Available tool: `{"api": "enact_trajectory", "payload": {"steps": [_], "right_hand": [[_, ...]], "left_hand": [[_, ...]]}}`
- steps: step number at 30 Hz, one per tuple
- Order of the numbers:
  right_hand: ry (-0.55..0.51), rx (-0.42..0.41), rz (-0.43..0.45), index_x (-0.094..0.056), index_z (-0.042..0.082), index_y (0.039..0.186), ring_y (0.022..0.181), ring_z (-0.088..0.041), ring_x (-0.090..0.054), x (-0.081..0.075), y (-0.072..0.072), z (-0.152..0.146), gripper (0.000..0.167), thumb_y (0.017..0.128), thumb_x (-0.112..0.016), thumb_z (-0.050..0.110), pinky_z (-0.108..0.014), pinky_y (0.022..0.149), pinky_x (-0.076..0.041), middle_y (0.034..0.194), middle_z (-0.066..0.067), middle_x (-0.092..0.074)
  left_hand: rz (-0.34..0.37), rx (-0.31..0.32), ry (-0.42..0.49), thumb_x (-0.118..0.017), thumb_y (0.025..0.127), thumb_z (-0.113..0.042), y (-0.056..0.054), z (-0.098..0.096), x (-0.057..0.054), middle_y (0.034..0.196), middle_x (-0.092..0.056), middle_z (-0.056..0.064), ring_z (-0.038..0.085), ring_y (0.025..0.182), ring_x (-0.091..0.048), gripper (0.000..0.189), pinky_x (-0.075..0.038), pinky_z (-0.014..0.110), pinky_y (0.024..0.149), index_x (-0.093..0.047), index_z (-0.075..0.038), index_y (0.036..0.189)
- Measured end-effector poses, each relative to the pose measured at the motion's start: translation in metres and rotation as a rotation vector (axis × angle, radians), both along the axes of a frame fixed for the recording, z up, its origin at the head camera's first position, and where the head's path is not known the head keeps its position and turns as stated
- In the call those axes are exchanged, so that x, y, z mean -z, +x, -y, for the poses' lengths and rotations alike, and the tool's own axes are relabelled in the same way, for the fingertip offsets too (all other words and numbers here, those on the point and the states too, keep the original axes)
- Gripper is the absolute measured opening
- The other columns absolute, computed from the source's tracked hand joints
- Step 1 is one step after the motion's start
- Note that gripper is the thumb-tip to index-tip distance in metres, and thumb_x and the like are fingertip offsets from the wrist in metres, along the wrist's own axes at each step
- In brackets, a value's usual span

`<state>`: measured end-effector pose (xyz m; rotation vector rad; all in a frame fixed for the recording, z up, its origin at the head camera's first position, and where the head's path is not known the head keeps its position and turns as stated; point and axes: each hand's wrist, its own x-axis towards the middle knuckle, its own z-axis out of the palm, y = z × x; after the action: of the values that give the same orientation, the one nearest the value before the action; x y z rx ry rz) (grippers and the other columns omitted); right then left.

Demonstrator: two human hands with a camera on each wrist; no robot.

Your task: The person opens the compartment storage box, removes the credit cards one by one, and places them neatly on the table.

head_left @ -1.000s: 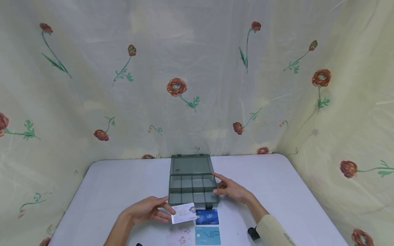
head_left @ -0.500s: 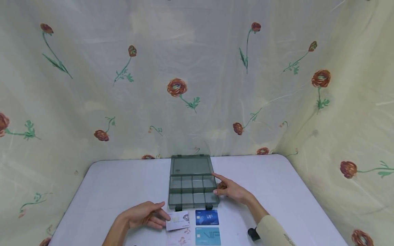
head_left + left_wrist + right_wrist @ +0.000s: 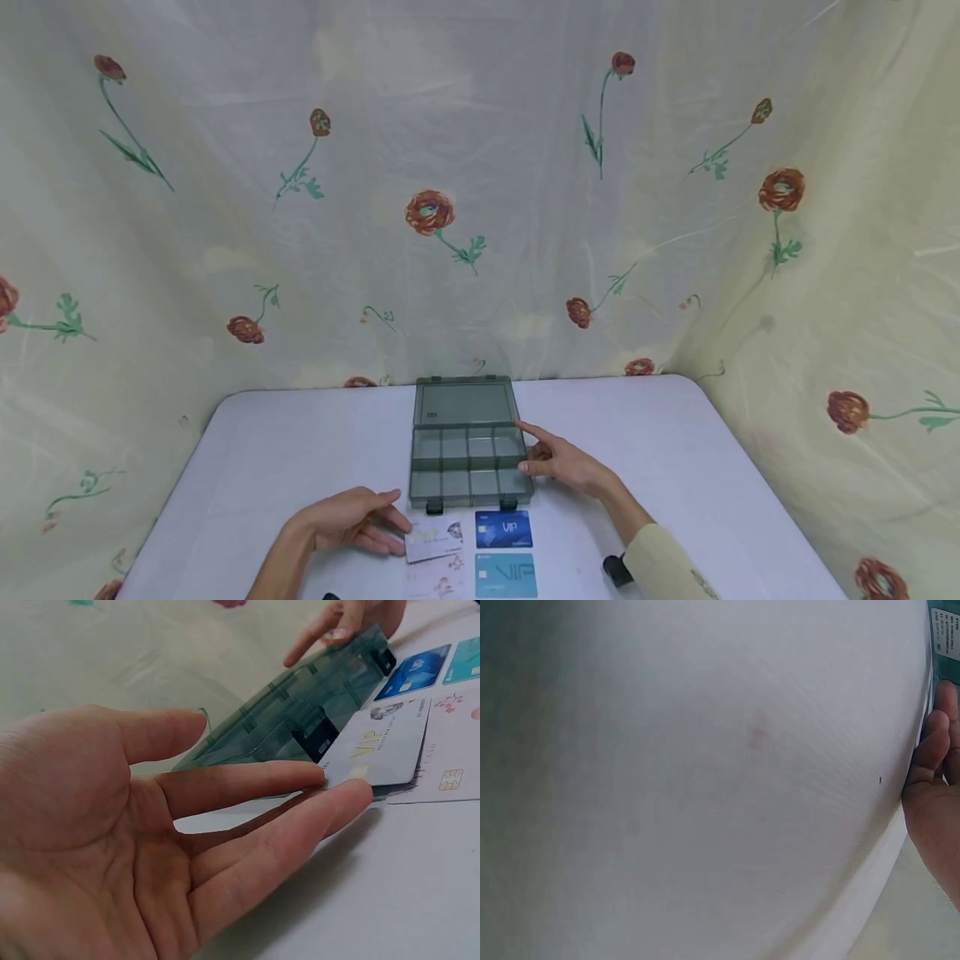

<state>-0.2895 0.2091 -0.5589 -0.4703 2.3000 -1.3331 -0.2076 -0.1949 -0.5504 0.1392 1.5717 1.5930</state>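
Note:
A white VIP card (image 3: 433, 540) lies in front of the box's left side, its near edge overlapping a pale pink flowered card (image 3: 437, 580). My left hand (image 3: 352, 523) is at its left edge; in the left wrist view, straight fingertips (image 3: 352, 796) reach the card's corner, with the thumb held apart. The grey-green clear plastic compartment box (image 3: 471, 483) has its lid (image 3: 465, 402) folded back. At the box's right side rests my right hand (image 3: 567, 467), index finger stretched along the edge and thumb on the rim. Its remaining fingers are partly hidden.
A dark blue VIP card (image 3: 504, 530) and a teal card (image 3: 506, 577) lie right of the white and pink cards. A small black object (image 3: 618, 571) sits beside the right sleeve (image 3: 663, 562). Flowered curtains (image 3: 465, 317) surround the white table (image 3: 300, 433).
My left hand has moved left and down with the white card and laid it over the pink card's top edge; its fingers have loosened. The right hand stays at the box.

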Motion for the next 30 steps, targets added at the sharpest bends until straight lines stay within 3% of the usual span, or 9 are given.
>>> {"api": "enact_trajectory", "payload": {"steps": [15, 30], "right_hand": [[-0.005, -0.016, -0.016, -0.026, 0.026, 0.161, 0.091, -0.023, -0.049, -0.0007, 0.0002, 0.0003, 0.077, 0.097, -0.069, 0.026, -0.036, 0.075, -0.042, 0.100, -0.011, -0.056], [-0.001, -0.001, -0.010, -0.027, 0.028, 0.160, 0.094, -0.023, -0.051, 0.0017, -0.0008, 0.0003, 0.077, 0.096, -0.070, 0.029, -0.037, 0.079, -0.043, 0.104, -0.011, -0.058]], "left_hand": [[-0.038, -0.096, -0.013, -0.044, 0.108, -0.037, -0.0068, -0.0040, -0.0017, 0.108, -0.073, 0.022, 0.027, 0.099, -0.074, 0.055, -0.060, 0.031, 0.084, -0.066, 0.012, 0.119], [-0.048, -0.106, 0.032, -0.043, 0.109, -0.034, -0.0079, -0.0051, -0.0013, 0.114, -0.070, 0.026, 0.031, 0.105, -0.072, 0.054, -0.059, 0.035, 0.088, -0.063, 0.014, 0.122]]}}
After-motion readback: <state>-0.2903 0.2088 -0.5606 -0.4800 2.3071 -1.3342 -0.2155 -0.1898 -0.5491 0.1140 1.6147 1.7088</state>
